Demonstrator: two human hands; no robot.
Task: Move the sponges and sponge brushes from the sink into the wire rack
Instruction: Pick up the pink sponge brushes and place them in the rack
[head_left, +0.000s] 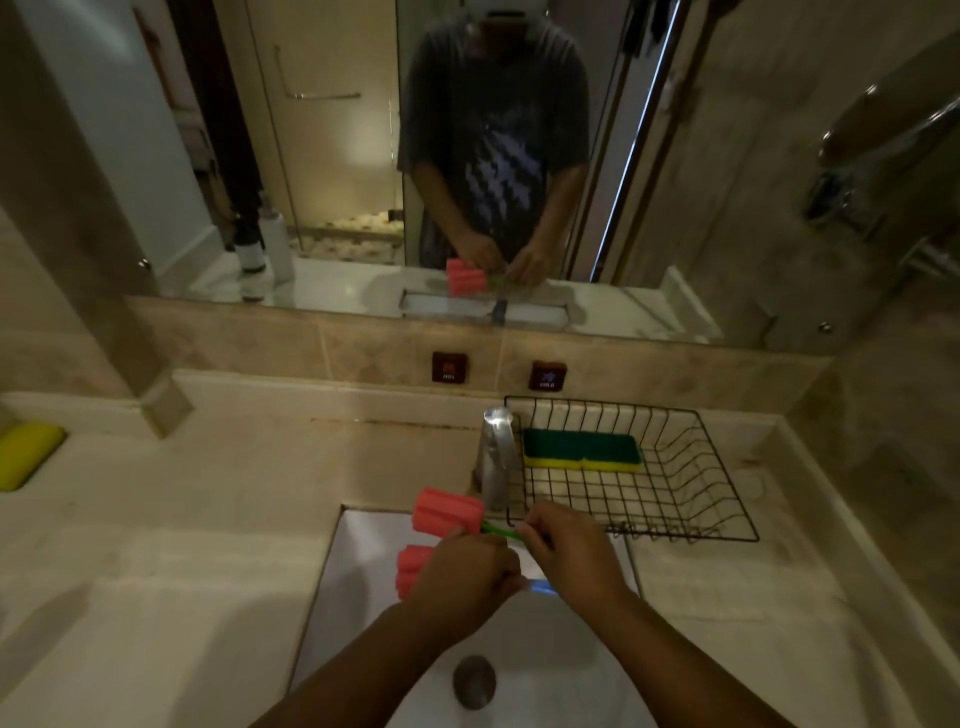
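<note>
Two sponge brushes with pink foam heads are held over the white sink (358, 587). The upper brush (448, 512) has a green handle, and my right hand (571, 551) is closed on that handle. My left hand (462, 574) grips the lower brush (413, 570), whose blue handle end shows between my hands. The black wire rack (696, 467) stands on the counter to the right of the tap. A green and yellow sponge (582, 451) lies inside it at the back left.
A chrome tap (496, 457) rises between the sink and the rack. The sink drain (474, 680) is near the bottom. A yellow soap dish or sponge (26, 454) sits at the far left of the counter. A mirror fills the wall behind.
</note>
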